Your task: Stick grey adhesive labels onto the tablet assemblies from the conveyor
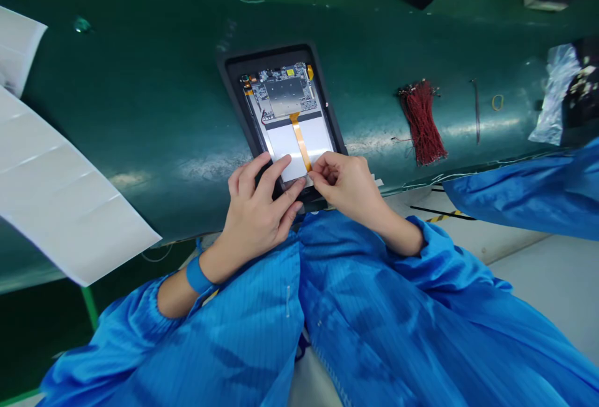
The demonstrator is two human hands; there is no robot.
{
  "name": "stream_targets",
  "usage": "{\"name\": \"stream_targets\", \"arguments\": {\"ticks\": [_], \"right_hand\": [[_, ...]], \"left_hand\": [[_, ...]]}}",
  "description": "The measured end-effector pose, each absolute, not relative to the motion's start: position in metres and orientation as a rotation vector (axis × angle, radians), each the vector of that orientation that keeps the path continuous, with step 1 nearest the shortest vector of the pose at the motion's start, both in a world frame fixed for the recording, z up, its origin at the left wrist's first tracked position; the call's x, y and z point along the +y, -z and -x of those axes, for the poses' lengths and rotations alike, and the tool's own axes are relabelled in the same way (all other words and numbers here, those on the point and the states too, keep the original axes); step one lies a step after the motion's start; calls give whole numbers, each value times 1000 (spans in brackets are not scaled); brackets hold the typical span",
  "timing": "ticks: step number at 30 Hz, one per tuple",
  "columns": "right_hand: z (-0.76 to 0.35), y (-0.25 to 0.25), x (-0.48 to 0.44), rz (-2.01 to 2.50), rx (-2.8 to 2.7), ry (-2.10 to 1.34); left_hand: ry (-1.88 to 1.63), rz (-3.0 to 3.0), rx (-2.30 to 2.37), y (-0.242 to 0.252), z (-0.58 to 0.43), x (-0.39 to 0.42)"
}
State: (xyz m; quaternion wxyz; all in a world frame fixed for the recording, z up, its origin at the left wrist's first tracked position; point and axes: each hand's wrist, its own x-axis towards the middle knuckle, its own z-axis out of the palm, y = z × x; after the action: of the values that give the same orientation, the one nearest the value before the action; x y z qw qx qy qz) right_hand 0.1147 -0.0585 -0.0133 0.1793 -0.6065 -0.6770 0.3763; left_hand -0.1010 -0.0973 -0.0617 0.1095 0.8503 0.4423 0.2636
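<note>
Left hand point(259, 204) rests fingers spread on the tablet point(281, 143) near the desk's point(163, 95) front edge; right hand point(350, 187) pinches together at the orange ribbon point(300, 138), hold unclear.

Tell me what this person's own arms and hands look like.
The left hand and right hand are gloveless. The left sleeve and right sleeve are loose, shiny blue fabric, gathered at the cuffs; a blue wristband circles the left wrist.
</note>
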Motion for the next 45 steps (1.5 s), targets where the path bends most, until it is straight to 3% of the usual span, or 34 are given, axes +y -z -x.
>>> {"name": "stream_targets", "arguments": {"ticks": [7,15,21,24,27,32,36,41,45], "right_hand": [[-109,13,-60,1771,-2055,-947],[-127,19,-68,1803,-2231,-483],[-161,38,-79,1154,-2564,-217],[-185,46,-82,1098,-2552,-161],[-220,45,-75,1220,-2375,-140],[-276,38,-40,1818,-2140,-104],[-296,44,-16,1858,-2268,-190],[-280,40,-10,1508,-2353,-361],[-233,25,-17,1091,-2387,-429]], "left_hand": [[-802,-2511,1284,63,101,-96],[-704,-2449,1388,60,108,-105],[-652,-2489,1367,62,113,-107],[-653,-2522,1340,66,120,-106],[-732,-2578,1213,67,126,-102],[-632,-2476,1147,65,126,-94],[-658,-2396,1131,57,123,-85],[-1027,-2254,1289,28,85,-81],[-841,-1716,1302,3,39,-71]]}}
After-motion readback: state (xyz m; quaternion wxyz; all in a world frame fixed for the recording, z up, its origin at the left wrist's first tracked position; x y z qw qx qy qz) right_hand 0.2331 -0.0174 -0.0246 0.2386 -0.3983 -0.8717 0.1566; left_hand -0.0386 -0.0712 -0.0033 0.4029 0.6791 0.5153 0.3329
